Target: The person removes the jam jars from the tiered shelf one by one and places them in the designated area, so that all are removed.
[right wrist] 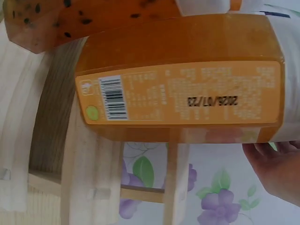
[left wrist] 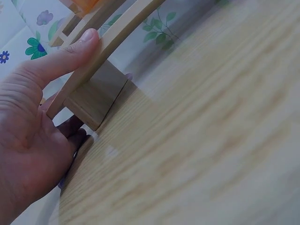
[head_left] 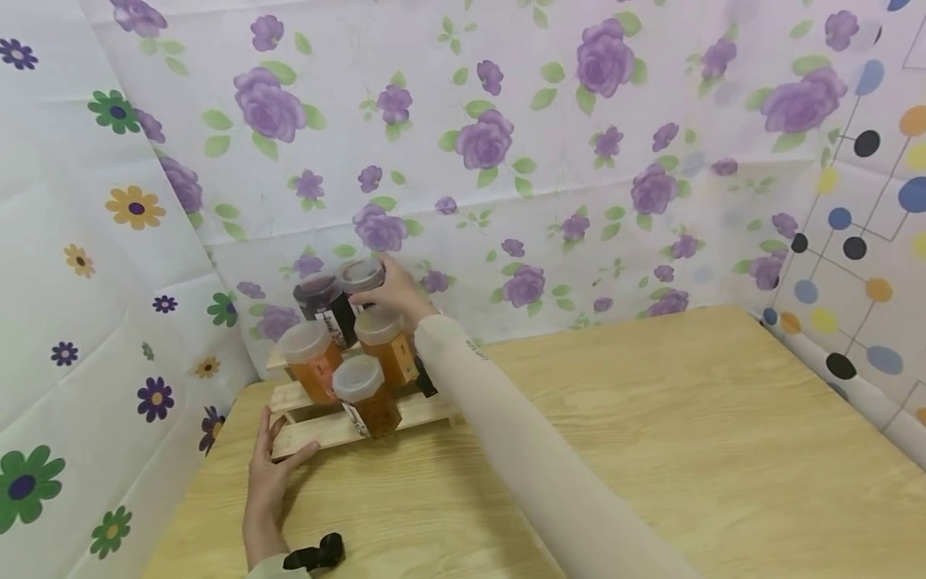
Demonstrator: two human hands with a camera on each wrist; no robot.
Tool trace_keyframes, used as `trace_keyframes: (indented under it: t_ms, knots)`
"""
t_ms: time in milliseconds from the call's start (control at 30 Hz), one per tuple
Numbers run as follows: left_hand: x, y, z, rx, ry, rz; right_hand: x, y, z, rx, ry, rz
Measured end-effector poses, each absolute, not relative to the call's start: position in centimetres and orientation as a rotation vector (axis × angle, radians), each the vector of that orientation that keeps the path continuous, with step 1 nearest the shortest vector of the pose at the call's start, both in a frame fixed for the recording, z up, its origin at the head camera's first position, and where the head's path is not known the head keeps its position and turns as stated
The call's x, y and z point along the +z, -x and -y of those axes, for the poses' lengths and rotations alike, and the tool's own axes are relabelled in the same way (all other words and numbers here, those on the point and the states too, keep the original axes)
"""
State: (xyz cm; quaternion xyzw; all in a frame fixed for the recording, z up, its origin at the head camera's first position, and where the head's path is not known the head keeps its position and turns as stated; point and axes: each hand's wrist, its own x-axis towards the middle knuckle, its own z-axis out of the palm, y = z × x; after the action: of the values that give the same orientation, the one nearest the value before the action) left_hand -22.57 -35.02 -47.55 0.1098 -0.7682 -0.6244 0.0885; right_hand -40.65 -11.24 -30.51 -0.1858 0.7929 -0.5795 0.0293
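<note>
A stepped wooden rack (head_left: 318, 434) stands at the table's left, bearing several jars with pale lids. My left hand (head_left: 266, 482) grips its front left end, thumb on the front slat (left wrist: 119, 35) and fingers behind the end. At the back right, my right hand (head_left: 398, 293) holds a dark jar (head_left: 362, 275) near its lid; the arm and an orange jar (head_left: 387, 350) hide its lower part. Another dark jar (head_left: 325, 310) stands left of it. On the middle step is a second orange jar (head_left: 311, 366); a seed-flecked amber jar (head_left: 369, 398) sits in front.
The wood-grain table (head_left: 651, 434) stretches to the right of the rack. Flower-printed sheeting (head_left: 448, 96) hangs close behind the rack, with another printed sheet (head_left: 94, 338) along the left side. A black strap (head_left: 316, 553) is on the left wrist.
</note>
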Motion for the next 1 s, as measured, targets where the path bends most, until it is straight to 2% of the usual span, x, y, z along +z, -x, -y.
trace_keyframes:
  t_ms: [367, 700, 1000]
  knots:
    - [-47.8, 22.2, 34.4, -1.880, -0.337, 2.282, -29.5, 40.5, 10.4, -1.892, 0.431, -2.694]
    - [-47.4, 22.4, 35.3, -1.875, -0.367, 2.301, -25.7, 41.9, 3.6, -2.004, 0.390, -2.786]
    - [-47.4, 22.5, 35.3, -1.872, -0.364, 2.265, -25.7, 41.7, -2.4, -2.160, 0.279, -2.675]
